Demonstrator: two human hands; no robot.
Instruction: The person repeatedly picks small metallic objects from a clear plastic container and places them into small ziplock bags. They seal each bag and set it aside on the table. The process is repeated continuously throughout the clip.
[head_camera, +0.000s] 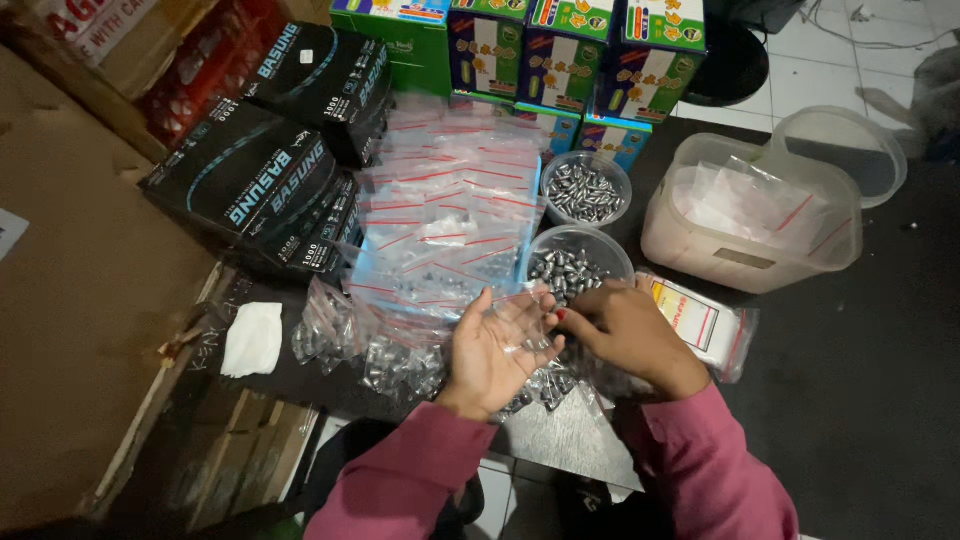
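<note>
The left hand (492, 352) lies palm up, fingers spread, cradling a small clear zip bag (522, 322); the right hand (625, 332) pinches the bag's edge beside the round clear plastic tub of small grey metal pellets (572, 266); a slack bag mouth would likely spill pellets onto the dark tabletop (850, 380); the filled bags (385, 355) nearby may snag.
</note>
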